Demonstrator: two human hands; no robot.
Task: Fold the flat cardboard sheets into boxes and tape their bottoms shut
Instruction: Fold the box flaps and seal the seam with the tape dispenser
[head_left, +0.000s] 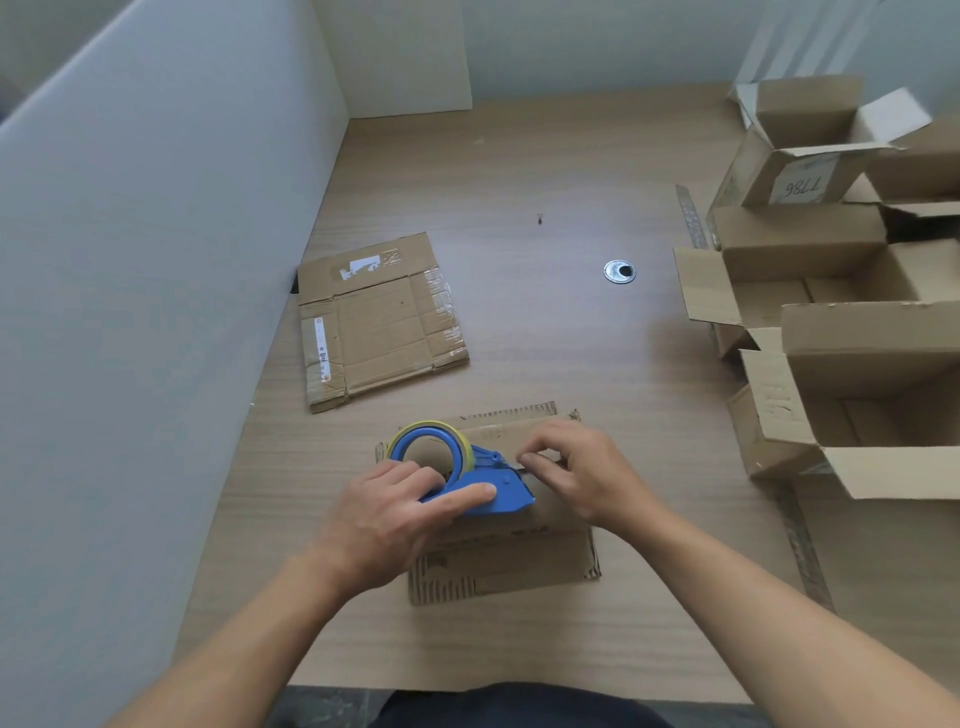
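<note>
— Cardboard box (509, 556) sits on the desk (545, 171) right in front of me, its bottom seam not yet taped, I judge.
— Your hands?
— My left hand (389, 525) grips the blue tape dispenser (483, 486) on top of it. My right hand (587, 475) has its fingers (540, 460) pinching what I take for the tape end (523, 469).
— What's left?
— One flat sheet (379, 327) by the left wall. Several open boxes (857, 374) stand at my right.
— Writing?
— One label (802, 187) reads T786, upside down. The sheet's stickers are too small to read.
</note>
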